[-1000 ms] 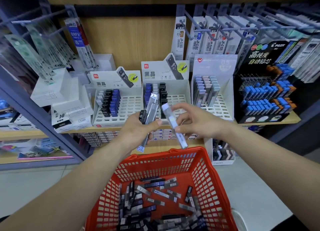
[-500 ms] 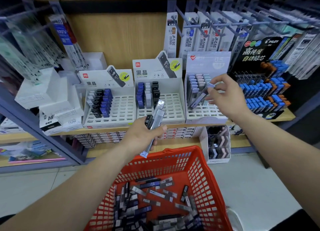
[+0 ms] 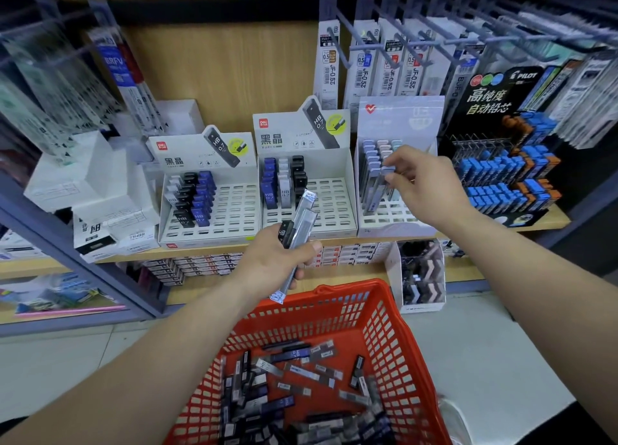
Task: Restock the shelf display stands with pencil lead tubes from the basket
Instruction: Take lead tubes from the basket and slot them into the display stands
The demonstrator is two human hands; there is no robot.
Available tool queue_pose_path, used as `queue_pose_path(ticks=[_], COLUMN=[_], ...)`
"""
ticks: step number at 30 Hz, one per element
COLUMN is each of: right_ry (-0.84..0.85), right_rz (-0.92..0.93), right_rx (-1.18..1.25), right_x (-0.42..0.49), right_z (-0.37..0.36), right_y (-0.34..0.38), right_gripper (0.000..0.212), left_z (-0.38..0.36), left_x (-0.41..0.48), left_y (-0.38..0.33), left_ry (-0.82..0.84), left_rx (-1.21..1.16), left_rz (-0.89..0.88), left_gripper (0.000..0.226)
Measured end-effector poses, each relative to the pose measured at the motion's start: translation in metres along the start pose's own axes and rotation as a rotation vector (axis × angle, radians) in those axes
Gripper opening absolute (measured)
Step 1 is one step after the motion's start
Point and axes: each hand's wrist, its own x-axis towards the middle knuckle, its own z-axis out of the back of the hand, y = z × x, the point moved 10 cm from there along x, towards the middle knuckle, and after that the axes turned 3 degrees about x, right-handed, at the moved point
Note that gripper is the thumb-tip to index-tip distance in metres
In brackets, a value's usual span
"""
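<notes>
- Head view, a second back: the right hand (image 3: 428,185) was down beside the left hand (image 3: 277,260), drawing one pale-capped tube (image 3: 378,190) out of the bunch. It has since carried that tube up to the pale display stand (image 3: 398,225) on the shelf
- The tube lay slanted across the stand's grid half a second ago. It now stands steeper, its lower end down at the grid just in front of the filled back rows
- Right thumb and fingertips pinch the tube near its cap, and they have not let go
- The left hand has barely moved. It is curled round the spare tubes (image 3: 302,220), one black and marked HB, the rest clear grey, and holds them over the red basket (image 3: 394,314)
- Many loose tubes (image 3: 301,377) lie in the basket, so restocking looks far from finished
- My reading: this tube is all but seated. Whether its foot sits fully in a slot I cannot tell
- The two white stands (image 3: 334,207) to the left show many bare slots, likely meant for the HB tubes
</notes>
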Motion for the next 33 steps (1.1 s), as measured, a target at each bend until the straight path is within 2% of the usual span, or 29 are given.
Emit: queue_pose_path(ticks=[4,12,17,20,22,23,25,28,30,33], right_ry=[0.045,-0.028,0.012,-0.086,-0.138,-0.088,0.123,0.370,0.425,0.455], right_rz=[0.013,-0.026,-0.049,0.001,0.063,0.054,-0.041,-0.216,-0.294,-0.315], right_rx=[-0.064,-0.071,-0.112,-0.214,-0.127,-0.004,0.245,0.434,0.554,0.636], right_x=[-0.002,0.000,-0.004,-0.005,-0.010,-0.013,-0.022,-0.036,-0.040,-0.040], right_z=[-0.015,-0.018,-0.022,-0.009,-0.007,-0.014,-0.044,-0.082,-0.090,-0.091], right_y=[-0.003,-0.009,-0.010,0.008,0.032,0.040,0.050,0.054,0.055,0.055], right_gripper=[0.011,0.011,0.020,0.026,0.020,0.016,0.017,0.025,0.020,0.016], left_z=[0.004,0.002,0.002,0.004,0.005,0.004,0.001,-0.007,-0.011,-0.019], left_x=[-0.002,-0.005,-0.008,-0.009,-0.009,-0.008,-0.009,-0.011,-0.014,-0.019], left_y=[0.000,-0.004,-0.005,-0.005,-0.005,-0.006,-0.008,-0.013,-0.016,-0.019], left_ry=[-0.015,0.001,0.000,0.001,0.005,0.010,0.027,0.071,0.100,0.160], left_rx=[-0.020,-0.014,-0.017,-0.015,-0.008,-0.003,0.003,0.009,0.038,0.050], left_rz=[0.007,-0.010,-0.012,-0.014,-0.013,-0.015,-0.021,-0.036,-0.048,-0.053], left_gripper=[0.022,0.020,0.023,0.024,0.025,0.025,0.024,0.023,0.025,0.024])
